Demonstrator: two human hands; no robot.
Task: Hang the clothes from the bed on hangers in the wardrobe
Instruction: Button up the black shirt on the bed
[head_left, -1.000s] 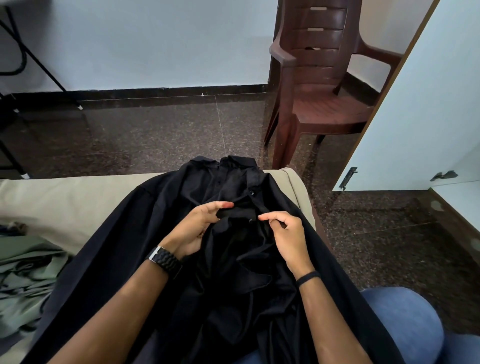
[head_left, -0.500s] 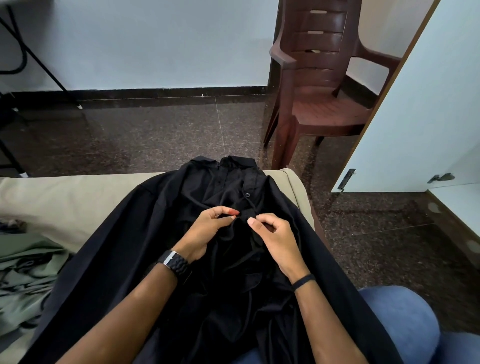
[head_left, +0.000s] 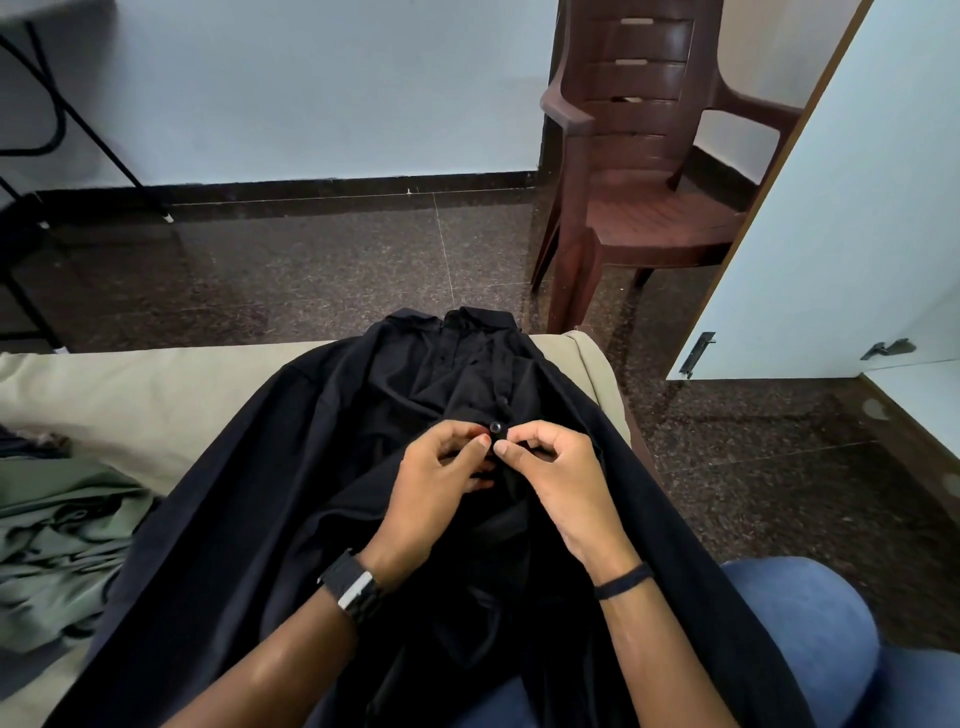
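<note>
A black shirt (head_left: 291, 483) lies spread out on the bed (head_left: 119, 395), with its collar at the far end, close to the bed's far edge, and its near part draped over the person's lap; both hands meet in the middle of the shirt, at the strip of buttons; the left hand (head_left: 441, 493) has its fingers curled in and pinches the cloth just beside a small black button (head_left: 494, 427); the right hand (head_left: 558, 475) is curled too and pinches the cloth on the other side of that button, so the two thumbs almost touch; a watch (head_left: 353, 584) sits on the left wrist and a thin black band (head_left: 623, 581) on the right wrist; a green piece of clothing (head_left: 57, 540) lies crumpled on the bed at the left, just beside the black shirt; a brown plastic chair (head_left: 639, 171) stands on the dark floor (head_left: 311, 270) at the far right; a white wardrobe door (head_left: 841, 218) stands open at the right; a knee in blue jeans (head_left: 800, 623) shows at the near right.
</note>
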